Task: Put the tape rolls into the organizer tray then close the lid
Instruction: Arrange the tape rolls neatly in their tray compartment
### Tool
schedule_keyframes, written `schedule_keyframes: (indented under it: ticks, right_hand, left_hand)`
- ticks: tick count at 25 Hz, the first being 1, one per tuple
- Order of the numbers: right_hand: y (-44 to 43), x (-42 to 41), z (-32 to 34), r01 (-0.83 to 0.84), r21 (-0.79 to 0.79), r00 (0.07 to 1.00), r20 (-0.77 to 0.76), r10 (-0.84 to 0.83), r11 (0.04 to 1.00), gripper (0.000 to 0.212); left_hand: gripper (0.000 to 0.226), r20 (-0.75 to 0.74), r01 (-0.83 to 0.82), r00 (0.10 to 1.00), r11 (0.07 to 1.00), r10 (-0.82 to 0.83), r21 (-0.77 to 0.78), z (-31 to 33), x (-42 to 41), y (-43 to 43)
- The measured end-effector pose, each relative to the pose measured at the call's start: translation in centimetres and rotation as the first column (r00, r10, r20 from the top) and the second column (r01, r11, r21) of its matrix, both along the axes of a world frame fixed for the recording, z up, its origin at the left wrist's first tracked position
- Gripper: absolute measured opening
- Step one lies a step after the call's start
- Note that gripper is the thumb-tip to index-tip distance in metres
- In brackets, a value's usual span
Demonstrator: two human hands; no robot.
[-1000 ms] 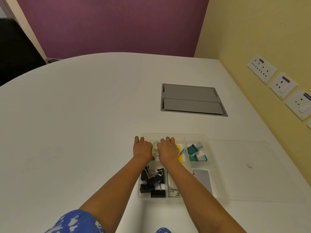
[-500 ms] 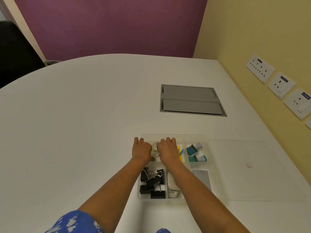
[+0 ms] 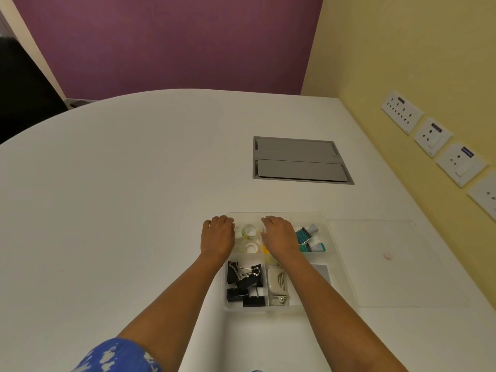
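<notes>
A clear plastic organizer tray (image 3: 339, 253) sits on the white table near me. Two small clear tape rolls (image 3: 249, 231) with white cores lie in its far left compartment, one behind the other. My left hand (image 3: 218, 234) rests palm down over the tray's far left corner, beside the rolls. My right hand (image 3: 279, 236) rests palm down just right of them, over the middle far compartment. Neither hand holds anything. The clear lid (image 3: 386, 261) lies flat on the table right of the tray.
Black binder clips (image 3: 245, 284), a white stapler (image 3: 276, 284), teal stamps (image 3: 308, 238) and yellow notes fill other compartments. A grey cable hatch (image 3: 299, 160) is set into the table beyond. A yellow wall with sockets (image 3: 432, 136) runs along the right.
My hands, pressed together over the tape rolls, have spread apart, left hand leftward and right hand rightward, uncovering the two rolls in the compartment.
</notes>
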State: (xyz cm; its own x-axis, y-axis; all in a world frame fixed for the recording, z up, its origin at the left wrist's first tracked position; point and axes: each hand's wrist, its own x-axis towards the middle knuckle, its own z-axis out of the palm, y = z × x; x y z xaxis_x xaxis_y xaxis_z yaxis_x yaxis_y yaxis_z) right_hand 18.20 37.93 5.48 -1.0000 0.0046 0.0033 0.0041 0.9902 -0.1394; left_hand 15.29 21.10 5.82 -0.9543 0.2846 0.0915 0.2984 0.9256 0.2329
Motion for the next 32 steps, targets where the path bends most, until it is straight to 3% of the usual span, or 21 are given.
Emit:
schedule_keyframes:
  ticks: [8,17,23,28,32]
  right_hand:
    - [0.4,2.4,1.0,0.126,0.018,0.992,0.019,-0.126,0.992,0.048]
    - [4.9,4.3,1.2,0.259,-0.011,0.964,-0.063,-0.260,0.966,0.043]
    - [14.3,5.6,1.1,0.325,0.025,0.942,-0.100,-0.321,0.946,0.041]
    - [24.8,8.1,0.7,0.372,0.029,0.925,-0.090,-0.369,0.928,0.043]
    - [32.0,10.6,0.3,0.461,0.031,0.888,-0.025,-0.460,0.887,0.045]
  left_hand:
    - [0.036,0.007,0.040,0.999,0.999,-0.040,-0.020,0.5,1.3,-1.0]
    - [0.035,-0.032,0.106,0.994,0.994,-0.106,0.006,1.3,1.9,2.9]
    - [0.035,-0.057,0.083,0.995,0.993,-0.079,0.079,1.8,2.5,12.6]
    - [0.036,-0.030,0.068,0.998,0.972,-0.063,0.227,1.1,5.4,23.8]
    - [0.038,-0.001,0.127,0.992,0.971,-0.130,0.204,-0.4,7.7,30.1]
